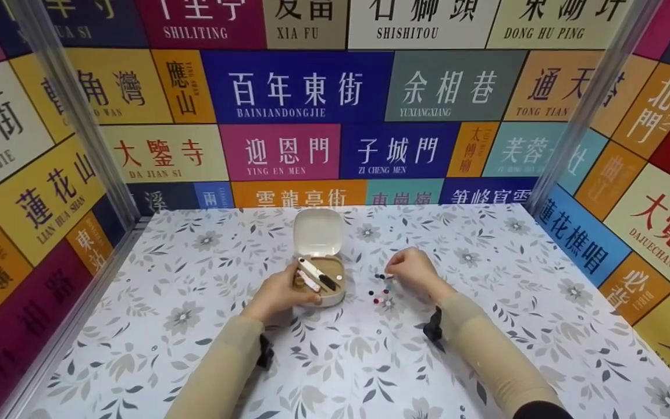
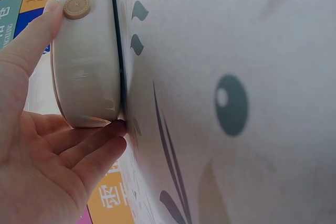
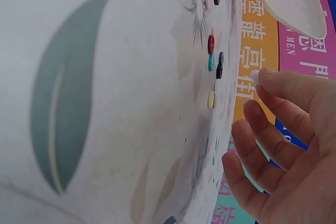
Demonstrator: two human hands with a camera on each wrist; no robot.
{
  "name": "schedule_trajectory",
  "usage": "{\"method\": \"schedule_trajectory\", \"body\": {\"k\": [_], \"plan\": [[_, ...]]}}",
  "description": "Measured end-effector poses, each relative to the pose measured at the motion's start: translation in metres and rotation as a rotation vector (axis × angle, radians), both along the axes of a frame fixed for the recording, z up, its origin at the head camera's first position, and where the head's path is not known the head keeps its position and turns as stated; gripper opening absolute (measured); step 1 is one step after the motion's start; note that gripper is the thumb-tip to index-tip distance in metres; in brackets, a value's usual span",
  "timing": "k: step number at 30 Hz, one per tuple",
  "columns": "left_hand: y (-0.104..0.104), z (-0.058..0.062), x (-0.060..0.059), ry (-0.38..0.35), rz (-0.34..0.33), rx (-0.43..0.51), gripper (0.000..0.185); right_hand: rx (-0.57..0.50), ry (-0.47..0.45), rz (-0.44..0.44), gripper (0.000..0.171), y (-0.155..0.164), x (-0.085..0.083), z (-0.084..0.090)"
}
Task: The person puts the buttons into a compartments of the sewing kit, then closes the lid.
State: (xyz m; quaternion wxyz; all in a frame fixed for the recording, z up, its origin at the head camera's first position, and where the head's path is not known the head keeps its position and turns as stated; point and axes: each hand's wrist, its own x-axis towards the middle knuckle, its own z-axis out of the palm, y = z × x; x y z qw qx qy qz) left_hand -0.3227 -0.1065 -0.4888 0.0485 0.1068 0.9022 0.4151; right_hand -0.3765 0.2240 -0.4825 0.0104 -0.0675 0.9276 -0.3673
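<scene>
A small cream sewing box (image 1: pixel 330 300) stands with its lid (image 1: pixel 317 231) raised; a tan button-shaped knob (image 2: pixel 77 7) is on its front. My left hand (image 1: pixel 278 293) grips the box from the left, thumb at the front and fingers bent round the side. Inside lie a white tool with a black end (image 1: pixel 327 281), a pale pink piece (image 1: pixel 309 283) and a small white disc (image 1: pixel 339 277). To the right, my right hand (image 1: pixel 413 272) pinches a small white button (image 3: pixel 255 76) between thumb and forefinger, the other fingers loosely bent. It is over the table, beside several loose buttons.
Loose buttons lie right of the box, among them a red button (image 3: pixel 211 44), a pale yellow button (image 3: pixel 211 99) and dark ones. A flower-patterned cloth (image 1: pixel 184 355) covers the table. A wall of coloured sign panels (image 1: pixel 294 87) stands behind it.
</scene>
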Motion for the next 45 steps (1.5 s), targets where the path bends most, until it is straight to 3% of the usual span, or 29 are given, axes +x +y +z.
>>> {"method": "schedule_trajectory", "body": {"k": [10,23,31,45], "plan": [[0.0,0.003,0.001,-0.034,0.004,0.025,0.116,-0.022,0.011,-0.007,0.007,-0.003,-0.005,0.003],[0.0,0.002,-0.004,0.013,-0.02,0.017,0.109,-0.037,0.008,0.002,0.007,-0.01,-0.005,0.007],[0.0,0.003,-0.003,-0.029,-0.005,0.021,0.113,-0.082,-0.006,-0.01,0.006,-0.012,-0.005,0.007],[0.001,0.0,-0.001,-0.013,-0.005,0.016,0.114,-0.068,-0.001,-0.016,0.011,-0.012,-0.008,0.007]]}}
